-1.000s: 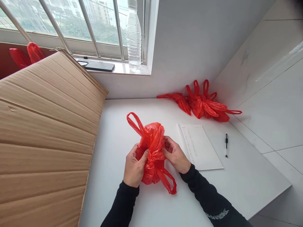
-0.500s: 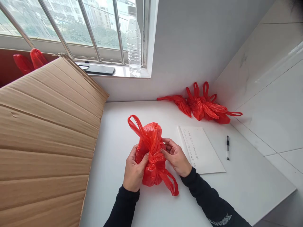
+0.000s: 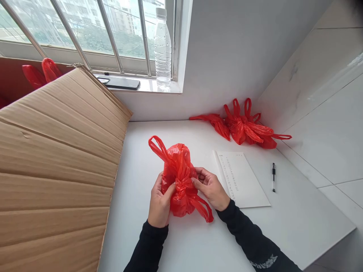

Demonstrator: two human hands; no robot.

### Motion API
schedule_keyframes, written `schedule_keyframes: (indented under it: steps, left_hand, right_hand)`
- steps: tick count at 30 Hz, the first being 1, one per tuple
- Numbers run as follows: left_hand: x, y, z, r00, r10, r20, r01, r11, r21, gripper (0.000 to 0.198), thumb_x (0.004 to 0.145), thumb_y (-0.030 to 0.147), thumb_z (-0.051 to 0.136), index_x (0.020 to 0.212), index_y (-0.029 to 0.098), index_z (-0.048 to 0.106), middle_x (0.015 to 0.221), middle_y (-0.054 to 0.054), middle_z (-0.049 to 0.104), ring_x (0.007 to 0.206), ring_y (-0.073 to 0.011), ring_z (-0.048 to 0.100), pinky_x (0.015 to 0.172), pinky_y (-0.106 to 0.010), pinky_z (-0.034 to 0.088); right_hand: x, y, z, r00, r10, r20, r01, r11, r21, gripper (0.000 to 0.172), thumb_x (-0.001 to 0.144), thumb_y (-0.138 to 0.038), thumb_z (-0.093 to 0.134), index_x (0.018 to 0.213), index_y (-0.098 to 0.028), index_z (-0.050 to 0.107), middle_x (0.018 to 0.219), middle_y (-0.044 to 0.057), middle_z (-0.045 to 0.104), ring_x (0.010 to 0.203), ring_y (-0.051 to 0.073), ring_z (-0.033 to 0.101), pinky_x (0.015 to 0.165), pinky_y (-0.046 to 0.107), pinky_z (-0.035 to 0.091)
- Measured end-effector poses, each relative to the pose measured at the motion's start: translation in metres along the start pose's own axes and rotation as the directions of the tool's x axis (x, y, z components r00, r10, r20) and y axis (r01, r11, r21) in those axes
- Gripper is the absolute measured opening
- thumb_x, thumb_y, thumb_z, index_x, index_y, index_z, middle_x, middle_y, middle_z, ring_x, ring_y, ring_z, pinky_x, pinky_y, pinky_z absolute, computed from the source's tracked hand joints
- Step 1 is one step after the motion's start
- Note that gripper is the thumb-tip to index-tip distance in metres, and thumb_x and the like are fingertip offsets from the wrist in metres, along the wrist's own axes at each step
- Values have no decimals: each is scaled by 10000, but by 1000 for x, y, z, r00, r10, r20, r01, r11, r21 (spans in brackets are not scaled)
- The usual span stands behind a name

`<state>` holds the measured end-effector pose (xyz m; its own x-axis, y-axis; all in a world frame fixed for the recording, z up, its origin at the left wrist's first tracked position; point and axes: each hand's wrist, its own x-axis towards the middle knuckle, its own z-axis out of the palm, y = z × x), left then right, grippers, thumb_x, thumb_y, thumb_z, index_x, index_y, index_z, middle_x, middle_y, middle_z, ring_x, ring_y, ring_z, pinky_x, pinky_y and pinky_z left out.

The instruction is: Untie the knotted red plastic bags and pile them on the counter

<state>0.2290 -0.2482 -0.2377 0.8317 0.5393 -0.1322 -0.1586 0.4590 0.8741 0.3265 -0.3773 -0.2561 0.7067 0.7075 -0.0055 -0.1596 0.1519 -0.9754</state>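
A knotted red plastic bag [image 3: 181, 181] is held between my hands over the white table [image 3: 141, 151]. One handle loop sticks up at the upper left, the other hangs toward the lower right. My left hand [image 3: 161, 202] grips the bag's left side, thumb near the knot. On the right side, my right hand [image 3: 209, 187] pinches the plastic between thumb and fingers, some fingertips hidden behind it. What the bag contains is hidden.
A large cardboard box [image 3: 62, 166] stands at left, red bag handles [image 3: 51, 70] showing inside. More red bags [image 3: 244, 126] lie by the wall. A notebook [image 3: 244, 179] and pen [image 3: 273, 177] are at right; a bottle [image 3: 162, 53] and phone [image 3: 121, 83] rest on the windowsill.
The bag has tilted slightly, its upper loop shifting left and its lower loop rising a little. Both hands keep their hold, and the camera view has shifted slightly.
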Motion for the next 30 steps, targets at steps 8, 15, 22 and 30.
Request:
schedule_keyframes:
  steps: [8,15,22,30]
  left_hand:
    - [-1,2,-5,993,-54,108,53,999,14,519,685,136,575,1198,218,594,911,-13,683,600,-124,529,560,-245,420]
    - [0,-2,-5,989,58,138,-66,996,60,457,742,170,682,1188,197,590,1145,-84,659,1076,-283,602,862,-350,491]
    - [1,-1,-7,997,19,74,-10,993,-119,435,757,180,724,1172,224,598,1109,-64,673,1066,-270,624,891,-364,512]
    - [1,6,-13,999,28,34,-18,966,-260,518,725,162,742,1204,288,589,1030,-6,662,911,-188,654,821,-291,533]
  right_hand:
    - [0,-4,2,999,-42,-15,42,999,8,257,930,-394,582,1099,-208,635,940,43,675,829,183,638,751,314,516]
    - [-4,-3,2,992,-69,-110,54,990,-130,236,920,-412,593,838,-191,593,720,-17,581,633,122,515,590,248,441]
    - [-5,-7,6,993,-96,-67,78,970,-232,237,959,-415,511,990,-216,635,914,23,616,755,148,570,738,289,496]
    - [-8,-7,8,985,-31,172,85,945,-315,344,892,-358,637,1207,-228,583,1021,54,651,909,196,611,838,346,504]
